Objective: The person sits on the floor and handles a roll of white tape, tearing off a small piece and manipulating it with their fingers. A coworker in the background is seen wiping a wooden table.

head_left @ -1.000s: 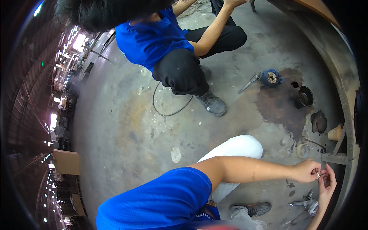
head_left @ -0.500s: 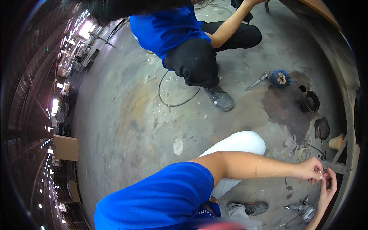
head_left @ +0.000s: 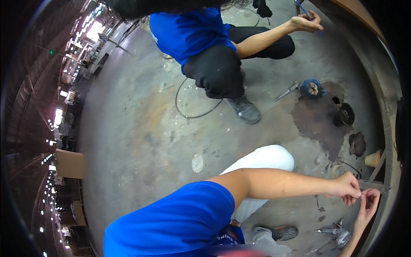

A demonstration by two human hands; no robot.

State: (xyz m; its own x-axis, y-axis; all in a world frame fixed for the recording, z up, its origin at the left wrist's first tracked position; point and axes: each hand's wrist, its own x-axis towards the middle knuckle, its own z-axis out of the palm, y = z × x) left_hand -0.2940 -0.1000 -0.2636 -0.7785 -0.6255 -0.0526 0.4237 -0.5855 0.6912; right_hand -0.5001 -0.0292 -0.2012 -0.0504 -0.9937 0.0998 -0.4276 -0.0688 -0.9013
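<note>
Left hand point(head_left: 346, 188) and right hand point(head_left: 370, 201) bunched at fingertips, nearly touching, beside grey frame point(head_left: 388, 156). Workpiece, if any, between fingertips; too small to tell, pinch unconfirmed. Apparent step: fine two-handed work. Next move likely requires steady fingertips.

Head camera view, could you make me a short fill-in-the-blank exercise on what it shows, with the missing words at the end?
1. The left hand and the right hand meet at their ____.
2. The co-worker's shirt and the camera wearer's sleeve are both ____.
3. The co-worker's trousers are ____.
4. The cardboard box stands toward the ____ side of the picture.

Missing words: fingertips; blue; black; left.
</note>
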